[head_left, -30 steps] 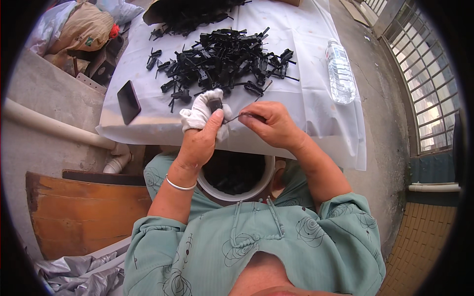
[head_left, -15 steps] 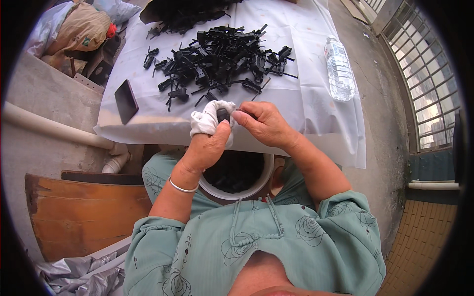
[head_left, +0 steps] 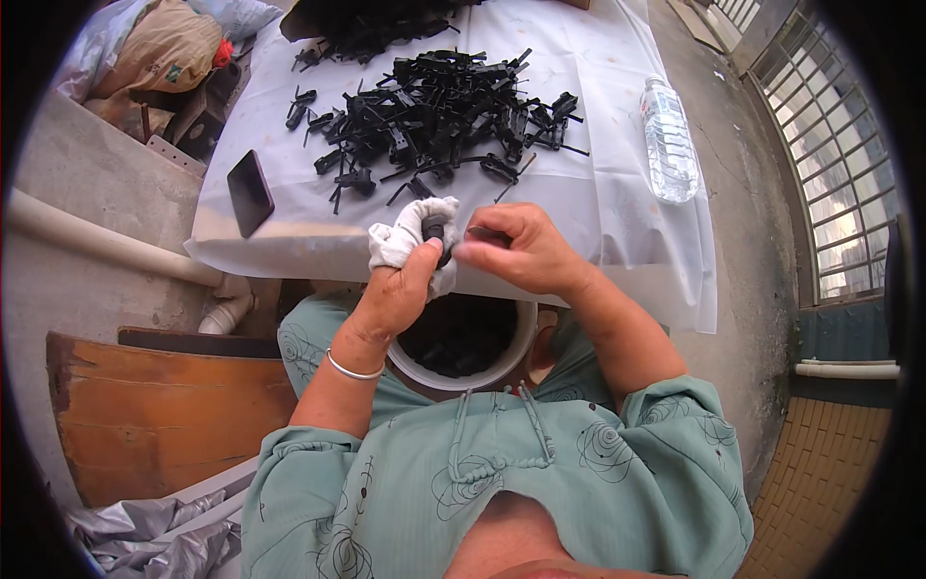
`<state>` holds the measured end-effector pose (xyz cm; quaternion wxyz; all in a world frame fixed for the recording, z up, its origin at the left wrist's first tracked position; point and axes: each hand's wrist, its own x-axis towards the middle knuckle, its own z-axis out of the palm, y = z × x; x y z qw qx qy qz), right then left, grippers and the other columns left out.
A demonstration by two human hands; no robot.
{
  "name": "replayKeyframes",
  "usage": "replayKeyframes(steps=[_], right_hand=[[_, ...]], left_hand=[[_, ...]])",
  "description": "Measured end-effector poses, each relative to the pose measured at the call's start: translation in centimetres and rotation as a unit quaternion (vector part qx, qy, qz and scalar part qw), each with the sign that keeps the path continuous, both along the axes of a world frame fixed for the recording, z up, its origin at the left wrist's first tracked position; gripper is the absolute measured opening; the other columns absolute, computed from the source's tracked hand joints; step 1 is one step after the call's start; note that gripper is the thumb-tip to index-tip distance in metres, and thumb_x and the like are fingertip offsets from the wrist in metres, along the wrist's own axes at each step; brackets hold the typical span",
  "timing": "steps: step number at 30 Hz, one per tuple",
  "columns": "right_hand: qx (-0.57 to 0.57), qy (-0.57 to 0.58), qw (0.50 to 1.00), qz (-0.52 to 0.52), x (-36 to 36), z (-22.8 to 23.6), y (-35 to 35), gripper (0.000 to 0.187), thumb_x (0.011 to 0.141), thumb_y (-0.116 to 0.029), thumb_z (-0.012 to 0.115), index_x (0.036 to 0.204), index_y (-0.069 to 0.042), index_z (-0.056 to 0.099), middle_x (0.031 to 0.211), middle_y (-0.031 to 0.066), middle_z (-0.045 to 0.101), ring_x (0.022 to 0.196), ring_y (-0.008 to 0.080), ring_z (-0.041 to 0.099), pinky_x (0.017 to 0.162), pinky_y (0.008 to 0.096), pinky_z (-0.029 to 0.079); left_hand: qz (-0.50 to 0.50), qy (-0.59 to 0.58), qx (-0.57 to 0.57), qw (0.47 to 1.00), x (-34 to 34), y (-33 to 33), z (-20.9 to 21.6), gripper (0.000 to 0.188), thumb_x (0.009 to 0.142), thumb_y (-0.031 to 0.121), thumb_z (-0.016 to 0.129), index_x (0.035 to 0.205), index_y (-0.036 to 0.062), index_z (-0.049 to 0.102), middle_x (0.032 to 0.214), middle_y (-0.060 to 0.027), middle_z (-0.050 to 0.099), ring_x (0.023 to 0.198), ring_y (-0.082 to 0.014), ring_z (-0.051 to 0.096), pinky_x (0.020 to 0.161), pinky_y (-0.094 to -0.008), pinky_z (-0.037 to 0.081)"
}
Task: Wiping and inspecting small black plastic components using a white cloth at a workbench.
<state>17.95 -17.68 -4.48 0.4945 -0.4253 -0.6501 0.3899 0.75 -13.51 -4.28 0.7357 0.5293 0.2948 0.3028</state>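
My left hand (head_left: 410, 280) grips a small black plastic part (head_left: 436, 232) near the table's front edge. A white cloth (head_left: 391, 246) is wrapped round the fingers of that hand, and the thumb presses on the part. Close by on the right, my right hand (head_left: 521, 249) is closed on a thin dark object (head_left: 489, 235), mostly hidden by the fingers; its kind is unclear. The fingertips are slightly blurred and a small gap separates the two hands. Beyond them lies a heap of similar black plastic parts (head_left: 424, 116) with thin protruding stems.
A white bucket (head_left: 529, 347) holding black pieces stands between my knees, below the table edge. On the white-covered table (head_left: 608, 232) are a phone (head_left: 251, 193) at left and a clear water bottle (head_left: 667, 145) at right. A dark container (head_left: 299, 21) of parts sits at the back.
My right hand has drawn slightly away to the right from the black part, and its fingers have curled more. The left hand still holds the part and cloth.
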Motion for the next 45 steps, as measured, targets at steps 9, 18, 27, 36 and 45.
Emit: replayKeyframes(steps=[9,18,27,36,45], right_hand=[[-0.014,-0.023,0.999,-0.039,-0.9,-0.4,0.4,0.023,0.086,-0.018,0.056,0.072,0.001,0.055,0.055,0.0082,0.046,0.051,0.0127,0.041,0.049,0.0287,0.037],[-0.105,0.048,0.993,-0.014,-4.3,-2.4,0.2,0.028,0.090,-0.021,0.047,0.076,0.002,0.057,0.060,0.0127,0.053,0.054,0.0152,0.045,0.056,0.0318,0.042],[-0.005,-0.294,0.947,-0.128,-2.7,-1.6,3.2,0.028,0.083,-0.026,0.058,0.074,0.000,0.053,0.069,0.0126,0.059,0.054,0.0293,0.052,0.049,0.0343,0.043],[0.107,-0.357,0.926,-0.068,-2.3,-0.9,2.7,0.023,0.076,-0.020,0.061,0.087,-0.002,0.050,0.068,0.0138,0.056,0.061,0.0328,0.057,0.053,0.0380,0.045],[-0.060,-0.062,0.995,-0.047,-1.5,0.9,1.7,0.024,0.074,-0.013,0.066,0.093,-0.002,0.057,0.061,0.0062,0.049,0.054,0.0085,0.044,0.048,0.0252,0.037]], left_hand=[[-0.006,-0.007,0.105,0.994,0.0,-0.1,-0.9,0.034,0.083,0.003,0.039,0.117,0.0026,0.039,0.083,-0.0025,0.048,0.054,-0.0045,0.037,0.050,-0.0180,0.032],[0.111,0.179,0.406,0.889,-0.5,-1.5,-1.2,0.022,0.077,0.003,0.043,0.098,-0.0023,0.045,0.084,-0.0145,0.054,0.074,-0.0266,0.052,0.067,-0.0338,0.043],[0.057,0.253,0.519,0.815,-3.6,-0.6,-0.4,0.036,0.080,0.010,0.056,0.113,-0.0019,0.051,0.101,-0.0187,0.058,0.090,-0.0347,0.056,0.081,-0.0362,0.045],[0.055,0.186,0.543,0.817,-3.1,3.1,1.3,0.030,0.077,0.000,0.056,0.107,0.0019,0.056,0.102,-0.0156,0.058,0.094,-0.0312,0.056,0.080,-0.0349,0.046],[-0.094,0.082,0.211,0.969,-2.4,2.2,0.9,0.029,0.085,0.004,0.051,0.113,0.0016,0.048,0.094,-0.0055,0.057,0.075,-0.0103,0.053,0.068,-0.0230,0.045]])
